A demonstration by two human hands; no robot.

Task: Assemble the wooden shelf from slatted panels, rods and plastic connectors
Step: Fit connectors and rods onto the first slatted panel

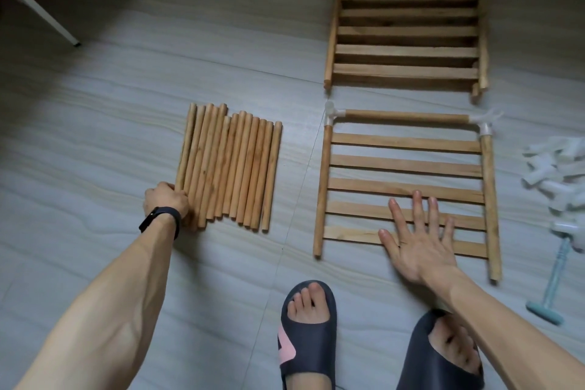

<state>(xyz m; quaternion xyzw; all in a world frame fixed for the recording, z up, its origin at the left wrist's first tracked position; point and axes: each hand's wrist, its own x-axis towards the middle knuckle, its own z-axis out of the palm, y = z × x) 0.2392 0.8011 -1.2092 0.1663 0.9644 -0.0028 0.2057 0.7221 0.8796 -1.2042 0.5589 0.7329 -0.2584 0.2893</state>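
A row of several wooden rods (pixel 231 165) lies side by side on the grey floor at centre left. My left hand (pixel 164 201) curls its fingers round the near end of the leftmost rods. To the right lies a slatted panel (pixel 405 187) with a rod on each side and one across the top, joined by two white plastic connectors (pixel 330 115) at the far corners. My right hand (pixel 418 231) rests flat on the panel's near slats with straight, spread fingers. A stack of more slatted panels (pixel 405 35) lies further back.
A heap of white plastic connectors (pixel 557 174) lies at the right edge, with a pale blue mallet (pixel 552 288) just below it. My two feet in dark slippers (pixel 307 332) stand at the bottom. A dark furniture leg (pixel 41 6) crosses the top left.
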